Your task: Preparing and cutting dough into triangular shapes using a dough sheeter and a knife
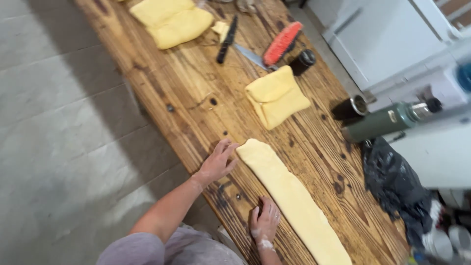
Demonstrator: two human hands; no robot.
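We note a long strip of rolled yellow dough [292, 198] lying lengthwise on the wooden table [196, 93], nearer its left edge. Our left hand [217, 162] rests flat, fingers spread apart, touching the strip's far end. Our right hand [265, 221] lies open, palm down on the table, just beside the strip's middle; neither hand grips anything. Further along sits a folded dough block [276, 95], and two more folded pieces [171, 19] lie near the far end. A knife [245, 51], a red brush [281, 43] and a green flask [387, 120] lie toward the right edge.
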